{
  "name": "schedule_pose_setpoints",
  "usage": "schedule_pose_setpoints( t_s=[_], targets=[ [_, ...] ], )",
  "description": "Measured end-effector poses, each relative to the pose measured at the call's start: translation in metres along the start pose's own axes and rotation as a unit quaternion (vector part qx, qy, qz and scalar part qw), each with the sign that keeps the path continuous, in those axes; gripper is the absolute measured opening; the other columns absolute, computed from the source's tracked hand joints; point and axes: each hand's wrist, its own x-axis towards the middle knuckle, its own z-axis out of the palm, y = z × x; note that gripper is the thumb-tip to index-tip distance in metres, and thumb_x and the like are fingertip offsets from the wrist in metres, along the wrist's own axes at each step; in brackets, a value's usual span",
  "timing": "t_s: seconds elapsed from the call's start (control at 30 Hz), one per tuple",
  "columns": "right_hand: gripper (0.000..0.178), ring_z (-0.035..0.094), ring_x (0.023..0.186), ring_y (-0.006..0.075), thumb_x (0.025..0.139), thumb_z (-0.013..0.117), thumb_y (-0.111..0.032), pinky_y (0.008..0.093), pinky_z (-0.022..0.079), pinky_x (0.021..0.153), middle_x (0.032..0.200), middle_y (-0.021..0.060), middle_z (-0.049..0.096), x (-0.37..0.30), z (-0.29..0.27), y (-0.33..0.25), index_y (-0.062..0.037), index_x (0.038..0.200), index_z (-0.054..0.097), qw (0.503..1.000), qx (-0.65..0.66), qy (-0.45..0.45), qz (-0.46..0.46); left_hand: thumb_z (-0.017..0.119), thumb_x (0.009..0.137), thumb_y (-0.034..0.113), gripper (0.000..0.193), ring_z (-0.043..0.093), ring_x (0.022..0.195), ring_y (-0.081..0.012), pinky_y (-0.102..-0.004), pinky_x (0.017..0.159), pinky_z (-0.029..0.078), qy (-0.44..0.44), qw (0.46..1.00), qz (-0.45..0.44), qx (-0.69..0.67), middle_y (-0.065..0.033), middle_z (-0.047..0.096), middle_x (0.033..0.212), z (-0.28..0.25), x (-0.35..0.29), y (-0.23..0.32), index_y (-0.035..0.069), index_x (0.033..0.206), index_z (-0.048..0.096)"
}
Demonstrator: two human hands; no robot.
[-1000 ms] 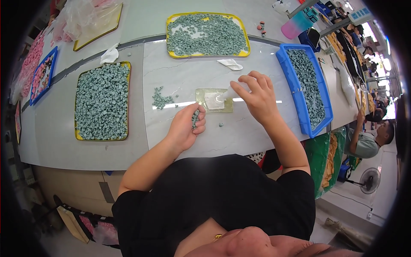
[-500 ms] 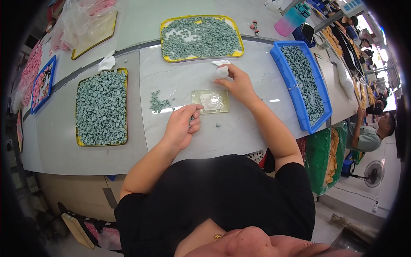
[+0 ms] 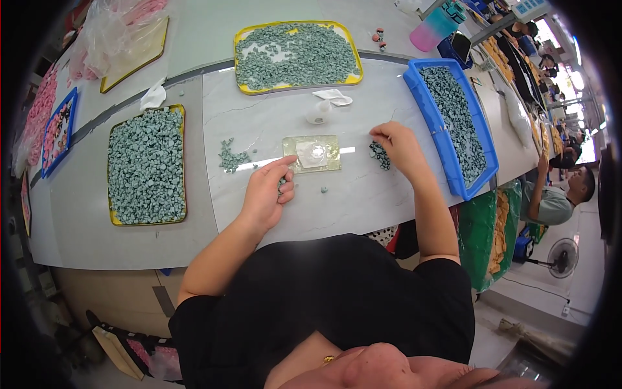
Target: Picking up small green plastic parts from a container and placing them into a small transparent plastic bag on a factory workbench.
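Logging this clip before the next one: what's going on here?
A person at a table has the left hand curled around green pieces, by the left side of a pale plate. The right hand is at a small pile of similar pieces to the plate's right. A white container sits beyond the plate.

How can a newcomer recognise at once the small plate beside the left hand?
On the pale table, find the yellow tray straight ahead. Nearer the person, between the left hand and the right hand, lies a small flat plate. Unlike the tray, which holds green pieces, it is greenish-yellow and carries a white patch.
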Motion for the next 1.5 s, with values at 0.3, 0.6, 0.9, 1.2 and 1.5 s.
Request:
schedule_pose_setpoints(
  t_s=[0.3,0.6,0.9,1.2,1.5],
  targets=[
    [0.013,0.056,0.084,0.0293,0.077,0.064,-0.005,0.0338,0.046,0.074,0.089,0.0136,0.058,-0.009,0.012,0.01,-0.0002,0.089,0.062,0.996,-0.087,-0.021,-0.008,0.047,0.089,0.007,0.03,0.036,0.058,-0.008,-0.0207,0.046,0.028,-0.034,0.998,-0.055,-0.016,-0.0031,0.046,0.077,0.0,0.01,-0.009,-0.007,0.115,0.049],
    [0.017,0.057,0.07,0.0233,0.073,0.066,-0.007,0.0329,0.047,0.067,0.08,0.0126,0.058,-0.004,0.014,-0.012,0.0009,0.086,0.058,0.996,-0.067,-0.053,0.023,0.048,0.09,0.008,0.028,0.037,0.06,-0.0082,-0.021,0.047,0.03,0.0,1.0,0.0,0.002,-0.006,0.049,0.083,-0.003,0.004,-0.002,-0.009,0.112,0.05],
    [0.014,0.06,0.074,0.0094,0.084,0.062,-0.006,0.0223,0.048,0.068,0.083,0.0065,0.065,-0.01,0.04,-0.023,0.0029,0.093,0.055,0.976,0.191,-0.07,0.075,0.05,0.089,0.006,0.028,0.037,0.059,-0.0087,-0.0216,0.047,0.03,0.014,1.0,0.015,-0.006,-0.008,0.05,0.085,-0.001,0.007,-0.004,-0.011,0.112,0.049],
    [0.011,0.061,0.071,0.0113,0.082,0.065,-0.005,0.0246,0.048,0.064,0.079,0.0059,0.064,-0.023,0.041,-0.023,0.0014,0.089,0.06,0.982,0.161,-0.027,0.091,0.049,0.09,0.007,0.025,0.036,0.059,-0.0073,-0.0197,0.046,0.03,0.008,0.999,0.022,0.029,-0.0047,0.049,0.082,0.004,0.007,-0.007,-0.009,0.108,0.051],
    [0.016,0.06,0.078,0.027,0.073,0.067,-0.002,0.033,0.049,0.069,0.086,0.0113,0.064,-0.024,0.061,-0.02,-0.0009,0.089,0.065,0.974,-0.012,0.091,-0.207,0.047,0.087,0.005,0.027,0.036,0.061,-0.0083,-0.0211,0.049,0.03,-0.029,0.998,0.007,-0.06,-0.0042,0.048,0.084,0.004,0.003,0.007,-0.009,0.109,0.05]
  ],
)
